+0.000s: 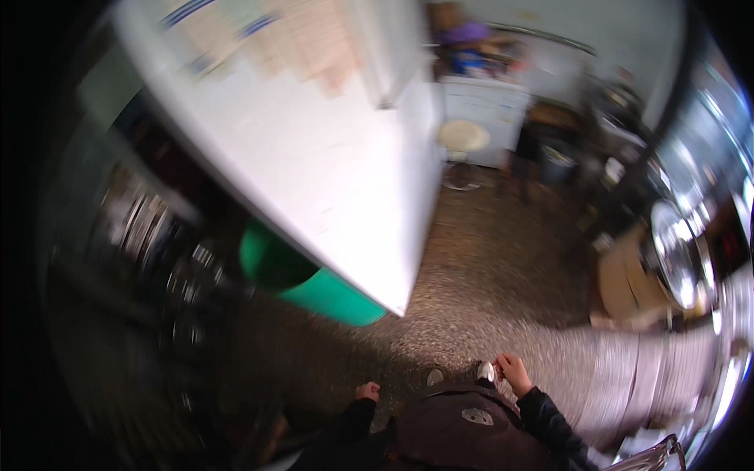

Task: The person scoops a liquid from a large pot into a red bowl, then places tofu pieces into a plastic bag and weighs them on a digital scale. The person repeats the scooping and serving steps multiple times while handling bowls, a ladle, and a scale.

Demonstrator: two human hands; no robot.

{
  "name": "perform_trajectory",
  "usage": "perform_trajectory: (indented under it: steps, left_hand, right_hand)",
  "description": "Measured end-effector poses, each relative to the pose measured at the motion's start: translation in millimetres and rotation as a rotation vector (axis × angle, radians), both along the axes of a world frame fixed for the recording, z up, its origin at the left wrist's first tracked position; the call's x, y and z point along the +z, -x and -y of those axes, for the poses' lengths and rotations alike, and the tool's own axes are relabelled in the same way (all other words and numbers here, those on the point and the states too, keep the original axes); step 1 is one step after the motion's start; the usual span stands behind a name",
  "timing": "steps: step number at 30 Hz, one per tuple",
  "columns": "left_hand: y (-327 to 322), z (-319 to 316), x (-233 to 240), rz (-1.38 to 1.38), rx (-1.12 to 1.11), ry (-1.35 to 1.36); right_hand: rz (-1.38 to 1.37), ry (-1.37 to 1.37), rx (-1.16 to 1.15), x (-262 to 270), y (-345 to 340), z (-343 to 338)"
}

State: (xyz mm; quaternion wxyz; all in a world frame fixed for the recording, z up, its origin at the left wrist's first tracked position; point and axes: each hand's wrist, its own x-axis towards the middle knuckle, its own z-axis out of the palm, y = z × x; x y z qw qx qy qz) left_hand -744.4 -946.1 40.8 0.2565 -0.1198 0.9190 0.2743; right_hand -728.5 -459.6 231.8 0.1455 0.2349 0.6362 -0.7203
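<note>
My left hand [368, 391] hangs low at the left of my body, its fingers curled and nothing visible in it. On the other side my right hand [512, 372] is held out past the dark sleeve, also with curled fingers and no object to be seen. It overlaps one of my light shoes [485, 371] in the view. I wear a dark brown apron [465, 430] with a pale patch on it. Neither hand touches a surface. Ahead of me, the corner of a white tabletop [330, 194] points towards my feet.
Beneath the table corner stands a green bin [336, 297]. Speckled floor [483, 265] runs along its right side to a round stool [463, 136] and a white cabinet [486, 109]. At right is a cardboard box [630, 279] beside a shiny round metal object [677, 256]. Motion blurs much.
</note>
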Motion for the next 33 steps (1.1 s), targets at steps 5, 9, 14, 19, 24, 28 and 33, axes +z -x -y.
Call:
perform_trajectory:
  steps: [5, 9, 14, 19, 24, 28, 33]
  left_hand:
    - [68.2, -38.3, -3.3, -0.026, -0.325, 0.013]
    - [108.7, -110.1, -10.9, -0.052, -0.477, -0.069]
    - [124.0, -228.3, -10.3, -0.028, -0.61, -0.147]
    - [111.4, -361.1, 9.3, -0.07, -0.752, 0.066]
    - [84.5, -478.5, 29.5, -0.245, -0.93, -0.044]
    - [71.3, -521.7, 45.3, -0.208, -1.022, -0.152]
    - [68.8, -495.9, 54.3, -0.15, -0.944, -0.092]
  right_hand:
    - [0.081, 0.024, -0.315, 9.2, -80.2, -31.6]
    - [0.11, 0.064, -0.534, 11.0, -133.8, -68.2]
    - [0.048, 0.064, -0.677, -8.3, -174.5, -134.8]
    - [-0.01, 0.038, -0.785, -22.0, -213.3, -216.4]
    - [-0.073, 0.065, -0.814, -16.8, -234.1, -282.9]
    - [-0.049, -0.003, -0.825, -14.6, -231.4, -313.5]
    - [-0.057, 0.001, -0.7, -25.9, -203.0, -315.0]
